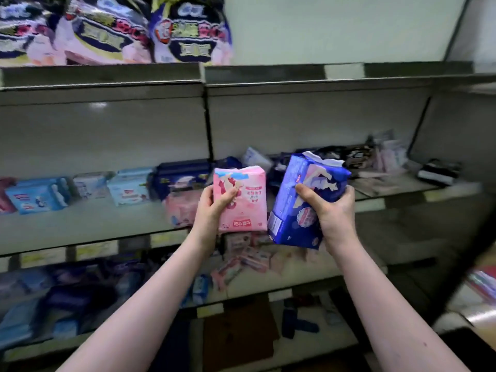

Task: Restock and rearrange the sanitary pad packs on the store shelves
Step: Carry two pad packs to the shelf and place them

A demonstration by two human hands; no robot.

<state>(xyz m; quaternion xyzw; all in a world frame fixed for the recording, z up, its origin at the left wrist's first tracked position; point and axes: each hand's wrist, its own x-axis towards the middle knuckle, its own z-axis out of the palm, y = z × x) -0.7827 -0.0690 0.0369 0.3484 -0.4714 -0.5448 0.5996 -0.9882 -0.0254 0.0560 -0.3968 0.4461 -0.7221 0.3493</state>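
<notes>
From the head camera, your left hand [212, 210] grips a pink pad pack [249, 200], thumb across its front and fingers behind. The pack stands upright with its long axis vertical, and its print seems to read upside down. Your right hand [332, 210] is wrapped round a blue pad pack [287, 183], which tilts with its torn-looking top leaning away to the right. The two packs sit side by side, almost touching, in front of the middle shelf [94, 224].

The matching pink stock [179, 208] lies on that shelf just beyond and to the left of your left hand, so that hand is the nearer one. The dark blue packs [182, 178] stand behind it. Placing the pink pack probably means turning it over, then a short reach forward and left.
</notes>
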